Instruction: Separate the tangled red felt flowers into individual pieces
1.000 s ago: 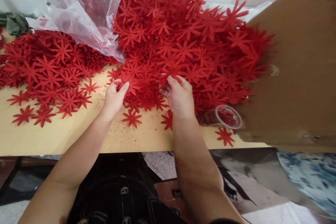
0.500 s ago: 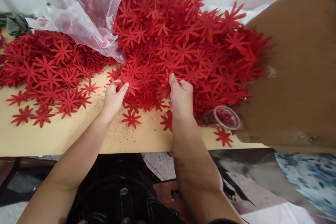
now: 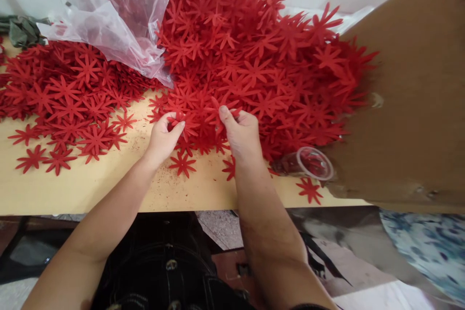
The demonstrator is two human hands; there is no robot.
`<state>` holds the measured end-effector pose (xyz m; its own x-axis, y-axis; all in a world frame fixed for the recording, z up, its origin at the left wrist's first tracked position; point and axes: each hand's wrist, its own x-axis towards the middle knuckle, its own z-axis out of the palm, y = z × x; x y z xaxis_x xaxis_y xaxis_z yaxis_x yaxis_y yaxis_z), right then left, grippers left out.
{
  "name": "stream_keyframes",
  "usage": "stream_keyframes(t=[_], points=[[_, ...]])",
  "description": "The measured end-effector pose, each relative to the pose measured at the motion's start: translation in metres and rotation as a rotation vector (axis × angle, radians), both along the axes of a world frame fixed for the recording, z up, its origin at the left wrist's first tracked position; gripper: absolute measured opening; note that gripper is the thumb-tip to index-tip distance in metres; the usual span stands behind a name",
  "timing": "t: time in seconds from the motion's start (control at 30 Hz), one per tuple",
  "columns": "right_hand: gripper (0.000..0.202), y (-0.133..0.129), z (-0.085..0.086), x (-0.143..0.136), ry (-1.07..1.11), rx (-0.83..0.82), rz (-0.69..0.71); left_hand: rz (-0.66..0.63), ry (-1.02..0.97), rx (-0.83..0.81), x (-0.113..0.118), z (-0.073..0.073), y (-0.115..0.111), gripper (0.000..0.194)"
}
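Note:
A large heap of red flower-shaped pieces (image 3: 254, 72) fills the middle and right of the table. My left hand (image 3: 164, 136) pinches a red flower piece (image 3: 189, 124) between thumb and fingers at the heap's front edge. Close by on the right, my right hand (image 3: 241, 131) has its thumb and fingers closed on another red flower piece (image 3: 214, 112). A small gap separates the two hands. Single flowers (image 3: 182, 164) lie on the table in front of them.
A second red heap (image 3: 69, 97) spreads at the left, with a clear plastic bag (image 3: 119, 34) over its back. A transparent cup (image 3: 314, 163) lies on its side near a cardboard box (image 3: 407, 97) at the right. Dark green material (image 3: 23, 31) is at the far left of the table (image 3: 109, 189).
My right hand has moved left with its flower piece, closer to my left hand. My left hand has shifted slightly right and down.

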<state>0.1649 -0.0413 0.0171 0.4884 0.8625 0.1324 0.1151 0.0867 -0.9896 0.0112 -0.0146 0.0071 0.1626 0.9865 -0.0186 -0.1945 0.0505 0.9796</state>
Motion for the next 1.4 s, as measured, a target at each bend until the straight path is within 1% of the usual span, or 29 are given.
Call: stream_keyframes(t=[0.07, 0.17, 0.2, 0.27, 0.33, 0.43, 0.5, 0.67, 0.73, 0.8, 0.87, 0.9, 0.97, 1.03, 1.1, 1.17, 1.27, 1.33, 1.4], points=[[0.048, -0.002, 0.002, -0.007, 0.006, -0.023, 0.089, -0.062, -0.033, 0.001, 0.002, 0.000, -0.003, 0.010], [0.048, -0.003, 0.002, -0.015, -0.011, -0.060, 0.255, -0.188, -0.077, -0.021, 0.004, -0.001, -0.008, 0.016], [0.048, -0.003, 0.002, -0.017, -0.020, -0.065, 0.303, -0.207, -0.077, -0.019, 0.005, -0.001, -0.009, 0.017], [0.048, -0.003, 0.002, -0.020, -0.035, -0.062, 0.372, -0.201, -0.053, 0.004, 0.004, -0.003, -0.008, 0.015], [0.048, -0.003, 0.001, -0.020, -0.048, -0.055, 0.402, -0.181, -0.016, 0.028, 0.003, -0.003, -0.006, 0.014], [0.047, -0.001, 0.002, -0.018, -0.079, -0.029, 0.392, -0.154, 0.004, 0.054, 0.001, -0.002, -0.002, 0.013], [0.048, 0.001, 0.000, -0.014, -0.115, -0.003, 0.349, -0.123, -0.001, 0.062, -0.001, -0.002, 0.001, 0.012], [0.045, 0.007, -0.009, 0.012, -0.252, 0.038, 0.125, -0.007, -0.037, 0.035, -0.004, -0.007, 0.010, 0.011], [0.044, 0.005, -0.009, 0.021, -0.423, 0.066, 0.048, 0.022, -0.020, 0.024, -0.005, -0.010, 0.014, 0.012], [0.045, -0.001, -0.005, 0.023, -0.670, 0.085, -0.002, 0.014, 0.029, 0.033, -0.004, -0.012, 0.015, 0.015], [0.042, -0.010, 0.001, 0.016, -0.879, 0.078, 0.022, -0.008, 0.088, 0.065, -0.003, -0.013, 0.014, 0.020], [0.037, -0.015, 0.003, 0.010, -0.941, 0.069, 0.073, -0.015, 0.115, 0.081, -0.002, -0.013, 0.013, 0.022], [0.028, -0.023, 0.004, -0.004, -1.010, 0.033, 0.236, -0.018, 0.151, 0.101, -0.002, -0.013, 0.012, 0.023], [0.027, -0.027, 0.000, -0.016, -1.073, -0.040, 0.403, 0.000, 0.154, 0.109, -0.003, -0.013, 0.013, 0.022], [0.033, -0.025, -0.008, -0.024, -1.130, -0.133, 0.477, 0.021, 0.140, 0.121, -0.004, -0.014, 0.015, 0.019], [0.033, -0.020, -0.015, -0.026, -1.148, -0.201, 0.457, 0.034, 0.132, 0.133, -0.005, -0.015, 0.017, 0.016], [0.020, -0.012, -0.018, -0.023, -1.111, -0.221, 0.396, 0.031, 0.117, 0.123, -0.006, -0.014, 0.017, 0.012], [0.014, -0.009, -0.018, -0.019, -1.032, -0.219, 0.360, 0.025, 0.114, 0.110, -0.006, -0.013, 0.016, 0.009], [0.013, -0.008, -0.018, -0.012, -0.880, -0.212, 0.308, 0.023, 0.121, 0.105, -0.005, -0.011, 0.015, 0.008]])
